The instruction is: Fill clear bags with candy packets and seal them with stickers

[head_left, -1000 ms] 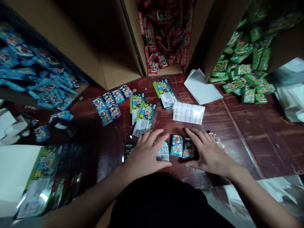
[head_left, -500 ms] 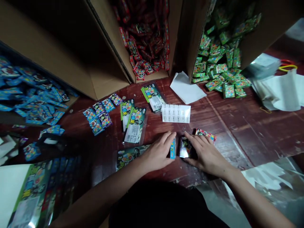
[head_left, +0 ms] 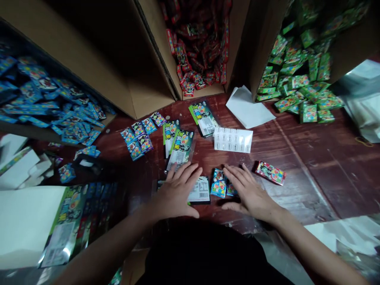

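My left hand [head_left: 179, 192] is open, fingers stretched, over a printed black-and-green plastic bag [head_left: 200, 190] lying on the table. Beside it a small blue candy box [head_left: 219, 184] lies face up, just left of my right fingertips. My right hand [head_left: 252, 194] is open, its fingers resting over a second blue box [head_left: 230, 189], which they partly cover. To the right of that hand sits a red box [head_left: 270, 173], apart from it. Two more printed bags [head_left: 181, 148] overlap beyond my left hand, and another printed bag [head_left: 204, 118] lies farther back.
A sheet of round stickers [head_left: 233, 140] and white paper [head_left: 247, 109] lie mid-table. Small blue and purple packets [head_left: 139, 136] are grouped at left. Cardboard boxes hold blue packets [head_left: 56, 95], red boxes [head_left: 202, 59] and green boxes [head_left: 297, 79]. A black tape dispenser-like object [head_left: 87, 164] stands left.
My left hand has moved left, off the blue box, which now lies face up. My right hand shifted off the red box, leaving it uncovered. The view has swung slightly left.
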`<state>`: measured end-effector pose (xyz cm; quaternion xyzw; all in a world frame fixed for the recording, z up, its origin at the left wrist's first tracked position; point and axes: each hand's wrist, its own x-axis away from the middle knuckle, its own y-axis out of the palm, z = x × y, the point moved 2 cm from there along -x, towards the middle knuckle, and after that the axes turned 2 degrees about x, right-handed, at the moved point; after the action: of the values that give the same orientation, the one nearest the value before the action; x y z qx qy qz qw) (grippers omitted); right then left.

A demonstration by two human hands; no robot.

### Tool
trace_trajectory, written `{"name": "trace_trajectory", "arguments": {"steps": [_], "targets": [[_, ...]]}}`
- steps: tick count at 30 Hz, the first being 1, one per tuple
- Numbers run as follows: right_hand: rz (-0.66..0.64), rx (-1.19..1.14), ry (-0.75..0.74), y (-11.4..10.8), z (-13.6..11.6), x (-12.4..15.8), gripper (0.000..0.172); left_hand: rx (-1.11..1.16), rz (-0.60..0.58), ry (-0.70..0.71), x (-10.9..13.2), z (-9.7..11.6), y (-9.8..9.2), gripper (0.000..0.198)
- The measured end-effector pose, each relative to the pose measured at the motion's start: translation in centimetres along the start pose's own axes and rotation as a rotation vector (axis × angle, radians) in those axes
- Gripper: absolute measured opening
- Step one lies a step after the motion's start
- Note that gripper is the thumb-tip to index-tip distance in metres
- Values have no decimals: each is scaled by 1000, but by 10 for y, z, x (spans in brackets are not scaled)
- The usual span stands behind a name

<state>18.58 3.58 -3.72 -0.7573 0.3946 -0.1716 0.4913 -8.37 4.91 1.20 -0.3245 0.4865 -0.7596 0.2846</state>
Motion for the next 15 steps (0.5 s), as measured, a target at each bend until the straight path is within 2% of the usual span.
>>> {"name": "trace_trajectory", "arguments": {"steps": [3,6,10,15], "targets": [[112,-79,-1,12,-1,0,77,35,-1,-33,15,-7,2,89],[183,-103,35,16,-5,2,72,98,38,-73,18,-6,7,84],[105,-143,-9,16,-17,5,71,155,88,-87,14,-2,13,84],[-7,-182,-42,15,-26,0,69,224,57,-15,7,0,19,87]]}}
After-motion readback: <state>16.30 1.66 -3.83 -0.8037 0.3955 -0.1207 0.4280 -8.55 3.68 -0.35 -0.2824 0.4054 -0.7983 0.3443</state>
